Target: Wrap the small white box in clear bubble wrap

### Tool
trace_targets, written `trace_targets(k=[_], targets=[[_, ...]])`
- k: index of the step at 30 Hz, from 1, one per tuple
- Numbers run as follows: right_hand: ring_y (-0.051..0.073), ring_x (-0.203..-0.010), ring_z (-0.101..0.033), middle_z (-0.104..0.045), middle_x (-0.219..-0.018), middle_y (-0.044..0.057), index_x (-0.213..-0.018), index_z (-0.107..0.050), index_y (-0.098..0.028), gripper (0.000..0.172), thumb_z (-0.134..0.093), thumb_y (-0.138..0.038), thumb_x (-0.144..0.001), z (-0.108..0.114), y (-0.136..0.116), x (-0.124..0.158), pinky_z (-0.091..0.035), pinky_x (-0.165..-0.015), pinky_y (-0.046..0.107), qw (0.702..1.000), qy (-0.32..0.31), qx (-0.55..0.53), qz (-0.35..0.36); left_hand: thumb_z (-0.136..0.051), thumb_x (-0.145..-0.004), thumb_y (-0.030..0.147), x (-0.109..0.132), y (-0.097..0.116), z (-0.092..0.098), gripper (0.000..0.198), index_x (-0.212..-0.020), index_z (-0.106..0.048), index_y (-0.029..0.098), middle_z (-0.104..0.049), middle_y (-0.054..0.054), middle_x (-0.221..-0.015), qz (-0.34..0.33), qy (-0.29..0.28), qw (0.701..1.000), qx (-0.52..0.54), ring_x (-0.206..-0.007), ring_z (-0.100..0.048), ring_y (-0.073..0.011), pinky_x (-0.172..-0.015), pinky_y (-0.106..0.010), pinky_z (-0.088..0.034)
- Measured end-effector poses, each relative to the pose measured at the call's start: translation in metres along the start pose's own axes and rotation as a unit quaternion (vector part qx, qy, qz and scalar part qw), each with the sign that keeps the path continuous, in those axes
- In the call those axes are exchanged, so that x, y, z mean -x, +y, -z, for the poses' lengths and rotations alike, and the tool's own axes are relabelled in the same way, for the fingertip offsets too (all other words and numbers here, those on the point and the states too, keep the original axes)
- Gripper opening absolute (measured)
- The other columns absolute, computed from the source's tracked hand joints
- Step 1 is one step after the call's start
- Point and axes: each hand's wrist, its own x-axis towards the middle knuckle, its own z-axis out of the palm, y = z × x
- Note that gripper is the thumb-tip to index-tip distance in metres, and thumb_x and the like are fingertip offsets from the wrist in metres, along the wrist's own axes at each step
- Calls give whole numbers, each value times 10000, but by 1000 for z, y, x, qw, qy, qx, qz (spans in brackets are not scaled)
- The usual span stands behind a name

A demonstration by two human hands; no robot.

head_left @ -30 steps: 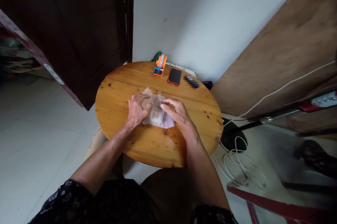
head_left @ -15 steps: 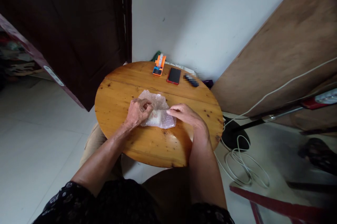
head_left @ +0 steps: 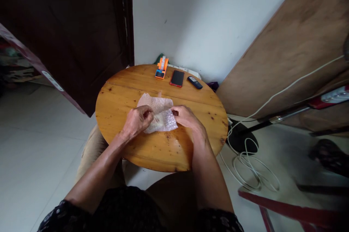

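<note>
A sheet of clear bubble wrap (head_left: 170,120) lies on the round wooden table (head_left: 120,90) in front of me, with a pale object showing faintly through its middle. My left hand (head_left: 139,118) is closed in a pinch on the wrap's left part, thumb against curled fingers. On the other side, my right hand (head_left: 185,116) pinches the wrap's right edge. A fold line of the wrap runs between the two hands. What exactly lies under the fingertips is partly hidden.
At the table's far side stand an orange tape dispenser (head_left: 162,68), a red-edged smartphone (head_left: 177,78) and a dark keypad phone (head_left: 195,82). A dark door (head_left: 68,36) is on the left. White cable (head_left: 256,170) coils on the floor beside a black stand base (head_left: 242,141).
Both hands have shifted slightly. My right hand has come down from above the wrap onto its right edge, and the wrap lies flatter. The view has moved a little.
</note>
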Motion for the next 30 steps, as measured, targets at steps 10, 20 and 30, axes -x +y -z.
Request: trace_targets(k=[10, 20, 30], targets=[[267, -1202, -595, -670, -1273, 53, -1072, -741, -272, 318, -753, -216, -759, 0, 0, 2, -438, -1026, 405, 998, 23, 59, -18, -475, -953, 210, 46, 17, 24, 209, -841, -651, 191, -682, -28, -812, -152, -201, 951, -182, -733, -612, -157, -738, -300, -452], [241, -1090, -623, -686, -1189, 56, -1052, -735, -239, 284, -730, -229, -768, -1, 5, -1, -456, -973, 384, 998, 23, 64, 0, -520, -932, 222, 73, 40, 43, 150, -962, -667, 217, -676, -27, -893, -168, -335, 910, -177, -814, -632, -176, -776, -323, -483], [276, -1198, -578, -645, -1311, 70, -1092, -736, -249, 311, -710, -200, -786, 1, -10, 4, -422, -1040, 450, 996, 40, 84, -2, -590, -862, 208, 36, -1, -3, 329, -1185, -648, 200, -674, -115, -1159, -8, -12, 985, -171, -1097, -644, -269, -942, -407, -542]])
